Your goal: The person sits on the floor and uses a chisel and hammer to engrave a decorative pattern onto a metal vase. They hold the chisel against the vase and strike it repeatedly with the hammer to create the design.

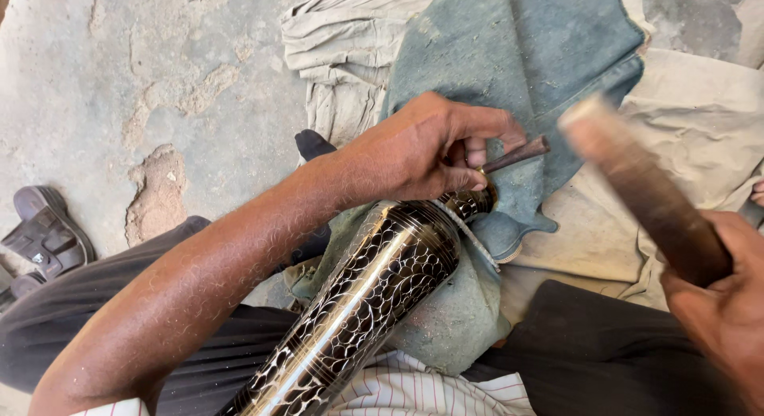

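Note:
A tall black metal vessel with engraved silver leaf and scale patterns lies tilted across my lap, its far end resting on a blue-grey cloth. My left hand rests on the vessel's far end and pinches a thin dark metal chisel, whose tip meets the vessel near the rim. My right hand at the lower right grips a wooden mallet, raised and blurred, its pale head up near the chisel's free end.
Beige cloth is spread under the blue-grey one on a cracked concrete floor. A dark sandal lies at the left edge. My dark trousers and striped shirt fill the bottom of the view.

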